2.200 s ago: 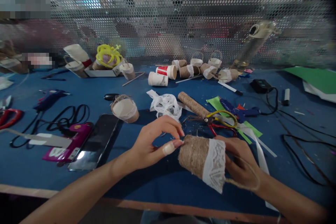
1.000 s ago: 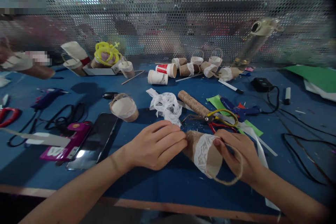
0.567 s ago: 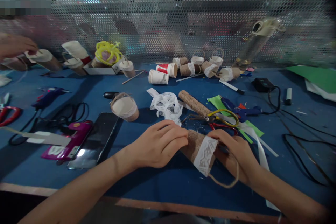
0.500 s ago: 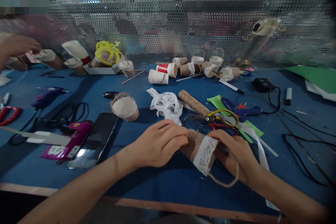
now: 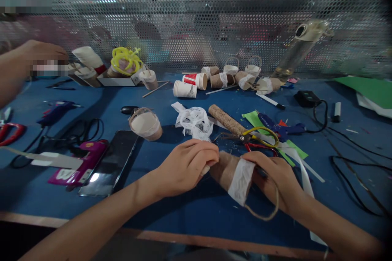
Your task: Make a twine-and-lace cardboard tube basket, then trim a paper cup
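Observation:
A paper cup wrapped in brown twine [image 5: 225,167] lies tilted between my hands, above the blue table. White lace trim [image 5: 241,181] circles its rim end, and a twine handle [image 5: 263,216] loops down from there. My left hand [image 5: 188,165] is closed at the cup's base end, fingers curled over it; the fingertips are partly hidden. At the lace end, my right hand [image 5: 272,175] grips the cup, its thumb side on top and other fingers behind. Just beyond my left hand is a bunch of white lace ribbon [image 5: 196,122].
Beyond the cup lie a twine roll [image 5: 228,120], scissors [image 5: 260,134] and a blue glue gun [image 5: 281,128]. A similar cup [image 5: 147,124] and a phone [image 5: 112,163] sit left. Finished cups [image 5: 222,80] line the perforated screen [image 5: 183,16]. Another person's hand [image 5: 43,55] is far left.
My left fingers have curled further round the cup's base, and the cup has turned slightly. At far left, the other person's hand has moved right. My right hand has hardly moved.

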{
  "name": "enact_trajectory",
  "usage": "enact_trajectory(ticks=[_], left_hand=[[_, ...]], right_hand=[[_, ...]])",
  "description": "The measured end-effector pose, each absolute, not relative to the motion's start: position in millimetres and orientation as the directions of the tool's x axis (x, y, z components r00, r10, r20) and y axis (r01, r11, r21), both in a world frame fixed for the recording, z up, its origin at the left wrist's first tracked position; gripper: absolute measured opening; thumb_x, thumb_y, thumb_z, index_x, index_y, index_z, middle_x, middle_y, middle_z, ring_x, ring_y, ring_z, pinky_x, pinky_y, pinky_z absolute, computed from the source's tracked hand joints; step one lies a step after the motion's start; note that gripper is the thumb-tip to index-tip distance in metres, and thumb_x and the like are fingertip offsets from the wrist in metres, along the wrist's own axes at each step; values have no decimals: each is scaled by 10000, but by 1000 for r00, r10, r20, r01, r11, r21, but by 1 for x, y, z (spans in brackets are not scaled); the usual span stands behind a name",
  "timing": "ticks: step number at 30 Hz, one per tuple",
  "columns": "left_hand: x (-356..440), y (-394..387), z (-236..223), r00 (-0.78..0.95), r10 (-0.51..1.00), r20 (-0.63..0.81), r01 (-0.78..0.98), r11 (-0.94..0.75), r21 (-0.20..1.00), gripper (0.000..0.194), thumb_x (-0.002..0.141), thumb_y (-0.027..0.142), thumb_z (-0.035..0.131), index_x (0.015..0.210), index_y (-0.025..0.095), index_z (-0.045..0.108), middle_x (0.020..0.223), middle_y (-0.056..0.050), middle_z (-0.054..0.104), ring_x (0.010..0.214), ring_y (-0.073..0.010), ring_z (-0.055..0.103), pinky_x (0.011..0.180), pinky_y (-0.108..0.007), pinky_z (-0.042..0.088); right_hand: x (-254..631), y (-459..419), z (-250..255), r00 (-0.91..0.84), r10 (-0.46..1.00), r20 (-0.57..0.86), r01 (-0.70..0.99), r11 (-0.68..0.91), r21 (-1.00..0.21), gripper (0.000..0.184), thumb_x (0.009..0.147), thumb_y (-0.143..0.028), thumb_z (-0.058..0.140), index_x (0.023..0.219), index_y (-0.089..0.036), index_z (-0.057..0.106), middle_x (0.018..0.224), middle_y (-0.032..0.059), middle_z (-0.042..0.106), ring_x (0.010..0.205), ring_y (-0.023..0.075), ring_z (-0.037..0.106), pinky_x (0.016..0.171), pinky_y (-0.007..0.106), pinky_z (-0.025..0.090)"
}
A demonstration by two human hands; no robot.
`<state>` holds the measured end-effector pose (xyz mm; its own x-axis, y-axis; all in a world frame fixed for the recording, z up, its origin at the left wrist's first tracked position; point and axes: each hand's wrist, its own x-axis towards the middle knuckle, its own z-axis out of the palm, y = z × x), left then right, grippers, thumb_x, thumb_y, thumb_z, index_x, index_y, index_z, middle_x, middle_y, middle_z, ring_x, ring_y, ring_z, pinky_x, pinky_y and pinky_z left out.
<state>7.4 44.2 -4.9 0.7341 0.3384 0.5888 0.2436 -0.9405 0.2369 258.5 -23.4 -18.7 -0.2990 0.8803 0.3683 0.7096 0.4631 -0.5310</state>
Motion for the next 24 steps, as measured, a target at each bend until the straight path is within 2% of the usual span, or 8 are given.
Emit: enact_trajectory(ticks=[3,7,14,19,24], left_hand=[[6,45,-5,703,409,582,298,-912,281,121,985,117,437,1001,152,552,962,-92,702,907,-191,671,814,-358,580],[6,45,-1,704,411,579,318,-912,260,103,986,125,471,980,149,571,943,-79,703,896,-188,665,823,-338,570],[9,45,1,753,295,589,212,-955,207,165,1025,185,455,1007,142,613,958,-83,718,893,-183,660,845,-330,564],[7,48,-3,788,220,576,179,-976,127,156,1013,168,479,1076,137,619,994,-89,736,927,-204,661,869,-361,558],[5,52,4,835,116,538,96,-993,66,193,1017,113,437,1047,139,626,966,-78,754,862,-175,677,852,-347,569]], right_hand=[[258,-25,-18,-332,871,362,674,488,-555,228,884,-110,448,959,-207,639,708,16,728,574,164,700,497,202,487],[259,-26,-19,-350,860,372,683,506,-528,234,891,-105,466,1001,-205,647,710,9,723,564,155,685,510,207,481],[264,-25,-28,-427,807,408,702,580,-413,210,906,-123,468,1037,-199,613,652,-6,667,499,131,607,491,223,394],[266,-24,-30,-460,789,407,696,605,-386,209,907,-145,479,1068,-211,595,684,-3,677,534,134,614,522,228,387],[265,-23,-30,-492,769,408,671,634,-386,241,889,-133,486,1090,-218,591,703,-4,689,540,135,616,525,238,373]])
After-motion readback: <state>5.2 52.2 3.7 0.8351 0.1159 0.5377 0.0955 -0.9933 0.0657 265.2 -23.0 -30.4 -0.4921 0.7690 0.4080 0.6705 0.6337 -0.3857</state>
